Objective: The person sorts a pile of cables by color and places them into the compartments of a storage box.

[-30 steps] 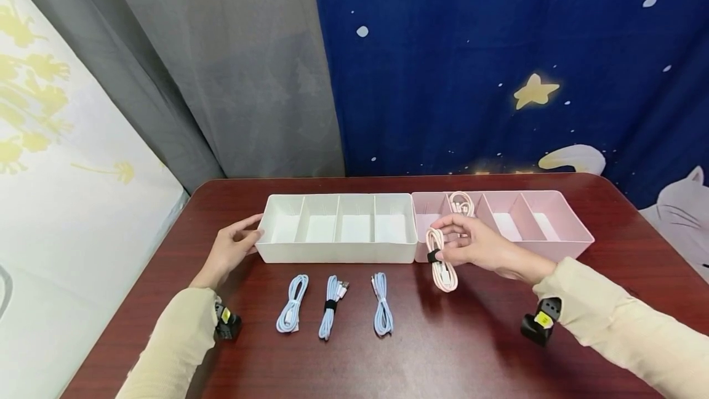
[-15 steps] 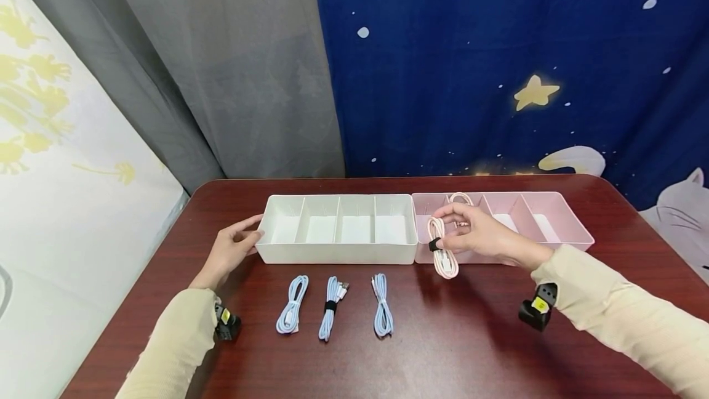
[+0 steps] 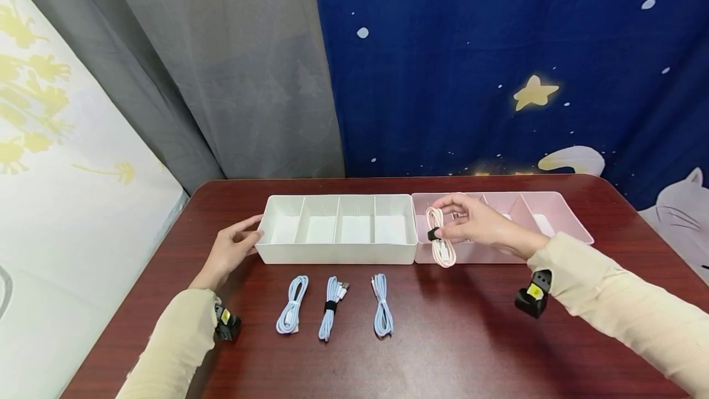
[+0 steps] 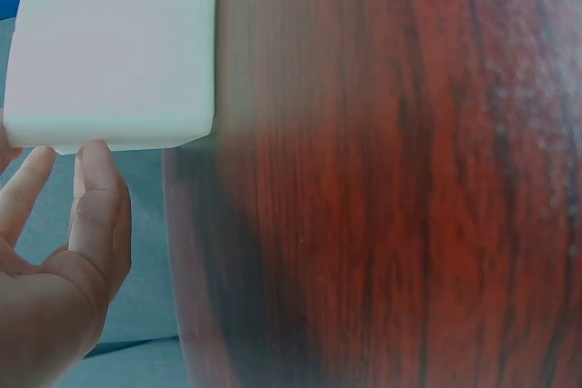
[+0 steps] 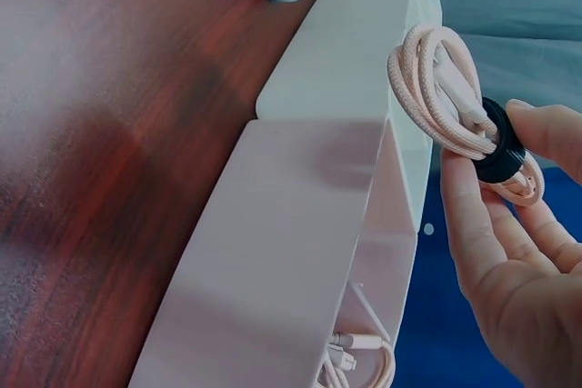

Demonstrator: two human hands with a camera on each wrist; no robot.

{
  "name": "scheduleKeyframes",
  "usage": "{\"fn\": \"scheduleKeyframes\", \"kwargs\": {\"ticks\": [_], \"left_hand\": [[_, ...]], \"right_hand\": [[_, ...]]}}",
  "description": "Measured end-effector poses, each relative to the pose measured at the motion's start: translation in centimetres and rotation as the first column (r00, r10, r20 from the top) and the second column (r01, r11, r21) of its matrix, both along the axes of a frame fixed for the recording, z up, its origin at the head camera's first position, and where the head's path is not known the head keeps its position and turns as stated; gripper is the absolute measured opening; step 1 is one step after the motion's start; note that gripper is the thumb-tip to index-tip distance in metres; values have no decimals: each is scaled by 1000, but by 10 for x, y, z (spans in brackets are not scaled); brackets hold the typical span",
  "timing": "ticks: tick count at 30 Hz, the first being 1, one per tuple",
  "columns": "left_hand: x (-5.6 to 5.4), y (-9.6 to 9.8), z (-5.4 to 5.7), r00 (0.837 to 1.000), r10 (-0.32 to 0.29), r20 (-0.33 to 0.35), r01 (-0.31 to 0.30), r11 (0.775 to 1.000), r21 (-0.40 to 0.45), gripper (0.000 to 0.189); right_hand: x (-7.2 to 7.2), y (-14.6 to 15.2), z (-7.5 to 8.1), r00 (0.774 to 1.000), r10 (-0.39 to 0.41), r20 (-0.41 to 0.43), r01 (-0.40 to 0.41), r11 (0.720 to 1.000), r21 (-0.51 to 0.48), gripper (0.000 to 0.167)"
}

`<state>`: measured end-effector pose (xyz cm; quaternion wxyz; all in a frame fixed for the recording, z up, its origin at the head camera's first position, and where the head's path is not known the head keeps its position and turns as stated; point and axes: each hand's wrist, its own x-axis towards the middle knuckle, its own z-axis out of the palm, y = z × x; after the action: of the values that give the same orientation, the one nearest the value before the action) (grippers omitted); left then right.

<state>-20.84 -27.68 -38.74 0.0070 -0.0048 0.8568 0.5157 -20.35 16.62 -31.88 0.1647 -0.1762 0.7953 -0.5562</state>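
My right hand pinches a coiled pale-pink charging cable, bound with a black strap, between thumb and fingers. It hangs over the front of the pink divided box, near its leftmost compartment. Inside that box lies another pink cable, mostly hidden by my hand in the head view. At the far left end of the white divided box, my left hand rests its fingertips on the end wall.
Three coiled light-blue cables lie in front of the white box: a left one, a middle one with a black strap, and a right one. The boxes stand end to end on the dark wooden table. Curtains hang behind.
The right hand has risen and moved slightly away from me with the pink cable, now covering the cable in the pink box. The left hand stays in place.
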Motion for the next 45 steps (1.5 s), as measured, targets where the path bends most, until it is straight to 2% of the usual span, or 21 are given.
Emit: {"fn": "scheduleKeyframes", "kwargs": {"ticks": [4, 11, 16, 32, 39, 45], "left_hand": [[0, 0, 0, 1000, 0, 2, 0, 1000, -2, 46], [1, 0, 0, 1000, 1, 0, -1, 1000, -21, 46], [1, 0, 0, 1000, 4, 0, -4, 1000, -21, 46], [-1, -1, -1, 1000, 4, 3, -4, 1000, -13, 47], [-2, -1, -1, 1000, -1, 3, 1, 1000, -8, 48], [-2, -1, -3, 1000, 2, -1, -2, 1000, -5, 47]], "right_hand": [[-3, 1, 2, 1000, -11, 22, 11, 1000, 0, 47], [-9, 1, 5, 1000, -4, -6, 4, 999, 48, 46], [-13, 1, 6, 1000, -6, 4, 6, 999, 38, 47], [-31, 0, -3, 999, -45, 18, 44, 998, 50, 45], [-38, 1, 0, 997, -48, 61, 43, 996, 76, 45], [-45, 0, 3, 996, -49, 68, 45, 997, 62, 47]]}}
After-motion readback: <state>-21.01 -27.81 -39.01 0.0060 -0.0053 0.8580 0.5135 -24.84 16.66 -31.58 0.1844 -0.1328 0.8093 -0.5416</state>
